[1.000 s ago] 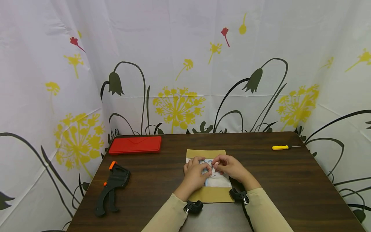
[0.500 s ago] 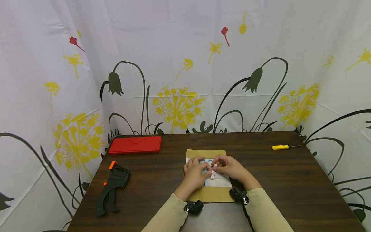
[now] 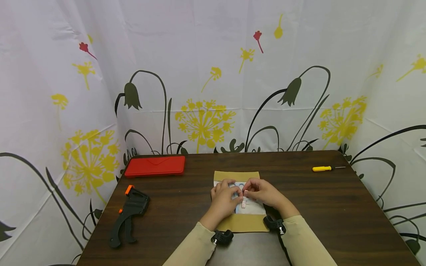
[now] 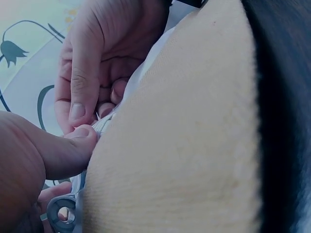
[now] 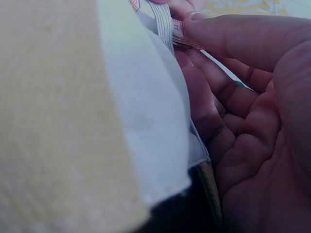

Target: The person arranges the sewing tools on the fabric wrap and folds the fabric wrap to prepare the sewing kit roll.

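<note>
An open tan fabric case [image 3: 244, 223] with a white lining lies before me. My left hand [image 3: 222, 202] rests over its left part. In the left wrist view the thumb [image 4: 73, 145] of that hand pinches a ribbed white elastic band [image 4: 102, 125]. A grey ring handle [image 4: 62, 213], apparently of scissors, sits below it. My right hand [image 3: 266, 193] pinches a narrow pale-pink tape with printed marks [image 5: 178, 27], which looks like a measuring tape, beside the elastic band [image 5: 164, 22]. The tape's lower part [image 3: 244, 203] shows beneath the fingers. Fingertips partly hide the tape and band.
On the left of the dark wooden table [image 3: 176, 214] lies a black clamp with orange tips [image 3: 131, 212]. A red flat case [image 3: 155, 166] sits at the back left. The yellow-handled screwdriver [image 3: 322, 169] is at the back right. A grey surface [image 3: 253, 245] shows between the forearms.
The pink tape has shifted a little down toward me, and more of it shows below my right fingers. Its upper end is now mostly covered. Both hands stay nearly in place.
</note>
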Demonstrator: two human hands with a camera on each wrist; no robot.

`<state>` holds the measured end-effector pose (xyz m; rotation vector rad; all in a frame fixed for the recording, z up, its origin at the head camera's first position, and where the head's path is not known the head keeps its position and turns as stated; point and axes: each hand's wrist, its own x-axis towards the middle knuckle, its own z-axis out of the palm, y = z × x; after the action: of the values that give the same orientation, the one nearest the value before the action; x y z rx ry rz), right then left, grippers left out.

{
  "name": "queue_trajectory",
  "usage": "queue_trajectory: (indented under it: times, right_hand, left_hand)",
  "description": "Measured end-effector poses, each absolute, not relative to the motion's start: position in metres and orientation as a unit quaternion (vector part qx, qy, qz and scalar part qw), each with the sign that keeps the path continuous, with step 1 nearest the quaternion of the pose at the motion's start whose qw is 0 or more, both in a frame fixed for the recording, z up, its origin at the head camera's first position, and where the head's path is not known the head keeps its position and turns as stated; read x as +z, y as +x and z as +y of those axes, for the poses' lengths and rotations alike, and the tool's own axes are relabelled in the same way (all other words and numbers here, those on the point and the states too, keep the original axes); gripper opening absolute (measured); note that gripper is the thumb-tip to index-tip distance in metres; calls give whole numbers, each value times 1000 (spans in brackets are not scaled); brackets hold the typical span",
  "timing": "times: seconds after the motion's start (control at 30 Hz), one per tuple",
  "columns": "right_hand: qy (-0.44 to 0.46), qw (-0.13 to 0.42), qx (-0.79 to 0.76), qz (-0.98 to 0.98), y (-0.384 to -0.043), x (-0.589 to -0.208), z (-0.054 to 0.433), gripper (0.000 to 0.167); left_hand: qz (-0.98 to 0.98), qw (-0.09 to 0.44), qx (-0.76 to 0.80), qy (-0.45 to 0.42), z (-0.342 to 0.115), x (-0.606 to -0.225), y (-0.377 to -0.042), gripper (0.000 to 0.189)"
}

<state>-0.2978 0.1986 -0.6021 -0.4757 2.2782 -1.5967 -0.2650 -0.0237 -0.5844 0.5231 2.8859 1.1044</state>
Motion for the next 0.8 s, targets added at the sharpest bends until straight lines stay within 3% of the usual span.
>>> queue_trajectory:
  times: [0.27, 0.43, 0.57, 0.67, 0.8]
  right_hand:
    - [-171, 135, -546, 809, -297, -601, 198, 15]
    - [-179, 120, -542, 813, -300, -598, 195, 23]
    - [-160, 117, -560, 804, -299, -598, 195, 28]
    - [-132, 107, -596, 785, -298, -597, 197, 29]
    - [-101, 94, -625, 768, -295, -596, 201, 24]
  left_hand:
    - [901, 34, 391, 185, -34, -580, -273, 2]
    - [882, 36, 423, 204, -58, -570, -286, 24]
    - [893, 69, 396, 201, -78, -570, -293, 41]
    - [905, 92, 372, 187, -84, -574, -294, 48]
    - [914, 81, 357, 176, -84, -581, -294, 50]
